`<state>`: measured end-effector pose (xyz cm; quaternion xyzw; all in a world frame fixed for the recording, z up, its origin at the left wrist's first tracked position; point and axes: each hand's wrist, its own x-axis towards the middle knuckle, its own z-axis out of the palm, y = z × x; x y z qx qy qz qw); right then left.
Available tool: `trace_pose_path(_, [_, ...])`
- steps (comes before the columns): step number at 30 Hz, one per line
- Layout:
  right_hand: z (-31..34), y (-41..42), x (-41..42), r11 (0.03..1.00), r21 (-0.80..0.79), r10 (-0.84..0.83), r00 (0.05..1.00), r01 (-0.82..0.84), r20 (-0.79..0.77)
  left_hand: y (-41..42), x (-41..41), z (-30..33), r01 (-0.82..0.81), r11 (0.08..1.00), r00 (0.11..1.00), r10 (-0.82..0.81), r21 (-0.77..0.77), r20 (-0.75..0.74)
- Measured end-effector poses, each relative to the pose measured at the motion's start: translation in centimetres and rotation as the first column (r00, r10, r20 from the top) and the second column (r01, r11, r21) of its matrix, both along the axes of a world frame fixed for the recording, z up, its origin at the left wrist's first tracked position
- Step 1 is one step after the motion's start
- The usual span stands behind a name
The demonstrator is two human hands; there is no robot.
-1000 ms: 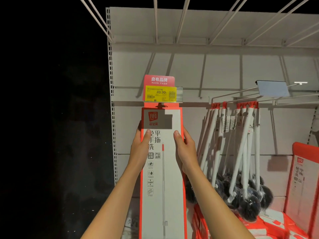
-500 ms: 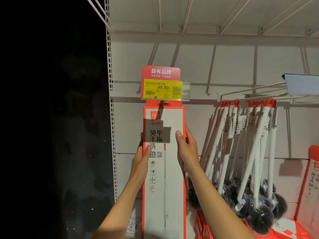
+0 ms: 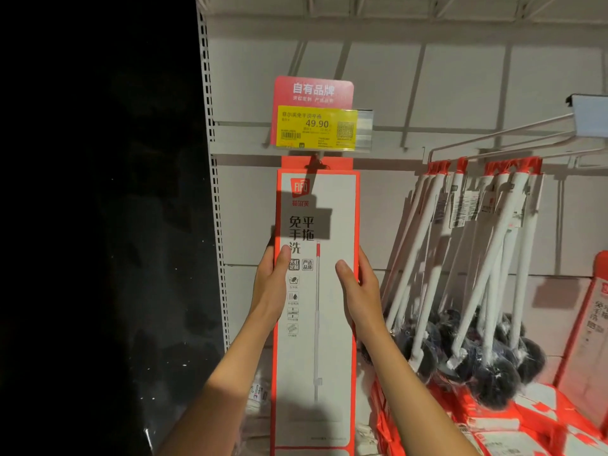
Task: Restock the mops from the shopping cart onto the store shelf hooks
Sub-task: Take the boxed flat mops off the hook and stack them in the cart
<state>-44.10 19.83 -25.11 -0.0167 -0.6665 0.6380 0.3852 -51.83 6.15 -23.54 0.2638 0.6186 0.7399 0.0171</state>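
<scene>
A tall white and orange mop box (image 3: 332, 205) hangs upright in front of the white shelf back panel. Its orange top tab (image 3: 317, 163) sits at a shelf hook just under the yellow price tag (image 3: 317, 128). My left hand (image 3: 271, 284) grips the box's left edge, thumb on the front. My right hand (image 3: 360, 291) grips the right edge, thumb on the front. The shopping cart is out of sight.
To the right, several white-handled mops with dark heads (image 3: 487, 274) hang from long wire hooks (image 3: 500, 136). Red and white packs (image 3: 513, 422) are stacked below them. Another orange box (image 3: 592, 324) stands at the far right. The shelf upright (image 3: 214, 192) borders a dark area on the left.
Both hands slid down the box's sides while the box stayed hanging under the price tag. The view moved closer and shifted left.
</scene>
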Motion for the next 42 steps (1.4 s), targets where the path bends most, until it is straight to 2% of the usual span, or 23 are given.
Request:
trace_pose_path(14, [2.0,1.0,-1.7,1.0,-0.027,0.008,1.0,-0.008,-0.007,1.5,-2.8,1.3,-0.071,0.992,0.983,0.088,-0.103,0.162])
trace_pose_path(18, [1.5,1.4,-2.6,1.0,-0.024,-0.005,1.0,0.005,-0.007,1.9,-3.0,1.2,-0.061,0.997,0.993,0.067,-0.055,0.098])
trace_pose_path(21, [1.0,1.9,-3.3,1.0,-0.008,-0.015,1.0,0.014,-0.004,2.1,-3.2,1.1,-0.074,0.996,0.991,0.08,-0.053,0.105])
trace_pose_path(31, [-1.0,2.6,-4.4,0.998,0.055,-0.025,1.0,0.024,0.014,2.5,-4.9,-1.2,-0.1,0.988,0.986,0.114,-0.12,0.121])
trace_pose_path(42, [-2.0,3.6,-5.2,0.993,0.114,-0.019,0.994,0.006,0.111,3.4,-5.4,-2.4,-0.126,0.979,0.979,0.149,-0.161,0.139])
